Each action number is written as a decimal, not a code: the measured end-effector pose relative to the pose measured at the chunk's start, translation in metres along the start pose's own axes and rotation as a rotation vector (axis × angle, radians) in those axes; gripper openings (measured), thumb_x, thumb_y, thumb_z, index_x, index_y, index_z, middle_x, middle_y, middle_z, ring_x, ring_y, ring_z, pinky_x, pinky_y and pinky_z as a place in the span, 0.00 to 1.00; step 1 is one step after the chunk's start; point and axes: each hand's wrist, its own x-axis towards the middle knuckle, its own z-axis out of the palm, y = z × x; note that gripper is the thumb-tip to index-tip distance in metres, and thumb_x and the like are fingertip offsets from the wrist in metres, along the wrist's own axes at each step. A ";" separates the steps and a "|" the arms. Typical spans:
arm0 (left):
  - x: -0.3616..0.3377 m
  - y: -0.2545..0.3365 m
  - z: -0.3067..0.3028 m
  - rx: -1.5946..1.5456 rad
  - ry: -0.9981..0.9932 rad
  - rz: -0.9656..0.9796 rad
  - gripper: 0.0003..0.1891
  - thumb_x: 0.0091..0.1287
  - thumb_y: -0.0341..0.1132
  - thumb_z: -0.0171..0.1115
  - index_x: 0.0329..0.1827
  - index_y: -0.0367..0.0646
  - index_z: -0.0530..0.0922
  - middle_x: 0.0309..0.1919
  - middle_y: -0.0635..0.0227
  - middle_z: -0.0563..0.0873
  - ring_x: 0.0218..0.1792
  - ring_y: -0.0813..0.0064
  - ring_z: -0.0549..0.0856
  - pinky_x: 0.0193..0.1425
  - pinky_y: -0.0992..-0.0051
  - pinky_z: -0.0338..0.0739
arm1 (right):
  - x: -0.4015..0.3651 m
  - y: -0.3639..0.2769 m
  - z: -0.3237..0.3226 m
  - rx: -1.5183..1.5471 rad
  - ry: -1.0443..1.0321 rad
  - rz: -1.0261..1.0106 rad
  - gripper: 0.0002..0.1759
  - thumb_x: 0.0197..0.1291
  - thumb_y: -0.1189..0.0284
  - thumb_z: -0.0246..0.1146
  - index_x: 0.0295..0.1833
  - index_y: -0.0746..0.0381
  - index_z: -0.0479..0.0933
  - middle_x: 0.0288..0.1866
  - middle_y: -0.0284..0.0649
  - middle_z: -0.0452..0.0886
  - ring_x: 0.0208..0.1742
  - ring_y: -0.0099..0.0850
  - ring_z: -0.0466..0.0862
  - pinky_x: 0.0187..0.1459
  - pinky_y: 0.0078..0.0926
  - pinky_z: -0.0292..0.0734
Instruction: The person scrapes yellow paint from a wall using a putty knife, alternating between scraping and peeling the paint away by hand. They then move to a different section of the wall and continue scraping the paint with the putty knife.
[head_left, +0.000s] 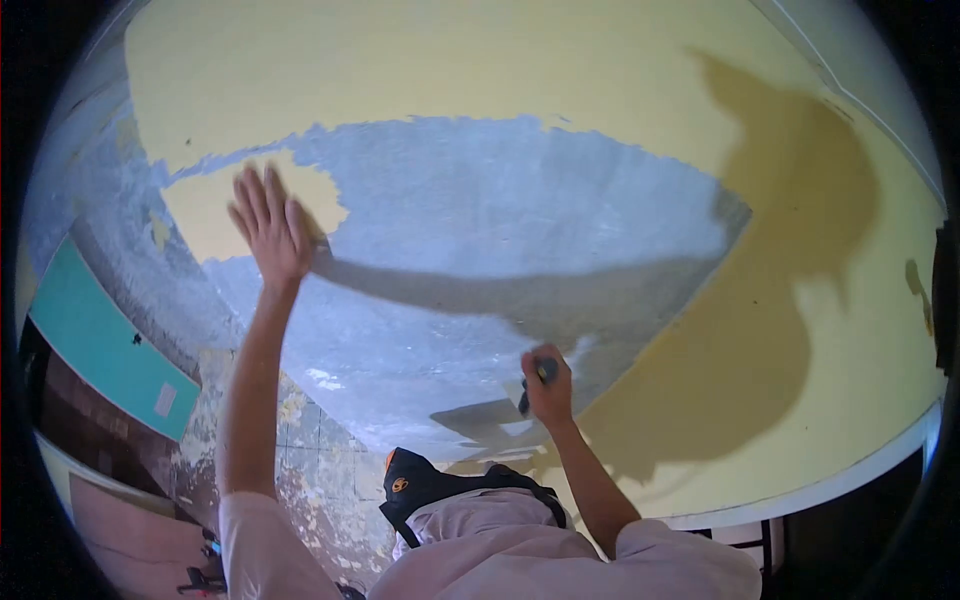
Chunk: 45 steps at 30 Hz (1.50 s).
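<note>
My left hand (272, 232) lies flat with fingers spread against the wall, over a leftover patch of yellow paint (195, 212). Around that patch spreads a large area of bare grey plaster (450, 210) with ragged upper edges. Lower and to the right, my right hand (552, 392) is closed around the dark handle of a scraper (546, 370), held close to the grey plaster. The scraper's blade is mostly hard to see against the shadow there. Yellow paint (430, 65) still covers the wall above and to the right.
A teal panel (105, 340) stands at the left. Pale paint flakes lie scattered over the tiled floor (315, 455) below. A black bag (430, 485) hangs at my front. White trim (800, 492) runs along the lower right, beside a dark area.
</note>
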 end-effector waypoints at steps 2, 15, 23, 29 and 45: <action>-0.073 0.011 -0.006 -0.021 -0.132 -0.030 0.29 0.73 0.43 0.41 0.74 0.39 0.54 0.74 0.46 0.49 0.74 0.45 0.46 0.75 0.50 0.38 | -0.037 0.006 -0.039 -0.010 0.064 0.279 0.17 0.62 0.65 0.63 0.26 0.64 0.70 0.21 0.33 0.72 0.25 0.20 0.71 0.29 0.22 0.67; -0.441 0.089 -0.205 -0.591 -1.479 -1.431 0.34 0.70 0.51 0.47 0.69 0.32 0.58 0.59 0.47 0.72 0.62 0.59 0.71 0.66 0.68 0.63 | -0.117 0.024 -0.130 0.354 -0.089 0.446 0.15 0.62 0.64 0.62 0.29 0.63 0.71 0.19 0.29 0.69 0.23 0.18 0.67 0.25 0.20 0.63; -0.296 0.153 -0.182 -1.406 -1.459 -1.253 0.33 0.71 0.56 0.42 0.63 0.31 0.68 0.59 0.53 0.75 0.61 0.64 0.74 0.67 0.69 0.64 | -0.069 -0.064 -0.052 0.227 -0.446 -0.339 0.13 0.48 0.63 0.66 0.31 0.60 0.72 0.26 0.39 0.73 0.29 0.41 0.73 0.32 0.36 0.66; -0.192 0.248 -0.160 -2.011 -1.504 -2.063 0.36 0.68 0.63 0.44 0.55 0.32 0.73 0.51 0.48 0.79 0.53 0.56 0.79 0.59 0.61 0.73 | -0.097 -0.087 -0.043 0.232 -0.600 -0.569 0.10 0.48 0.68 0.65 0.30 0.60 0.71 0.28 0.40 0.71 0.34 0.41 0.73 0.43 0.38 0.63; -0.086 0.302 -0.087 -1.715 -1.163 -1.167 0.24 0.76 0.45 0.40 0.62 0.32 0.65 0.49 0.53 0.81 0.54 0.63 0.80 0.59 0.69 0.73 | -0.036 -0.116 -0.068 0.676 -0.183 0.617 0.12 0.64 0.70 0.58 0.50 0.63 0.69 0.21 0.33 0.72 0.12 0.17 0.66 0.13 0.14 0.58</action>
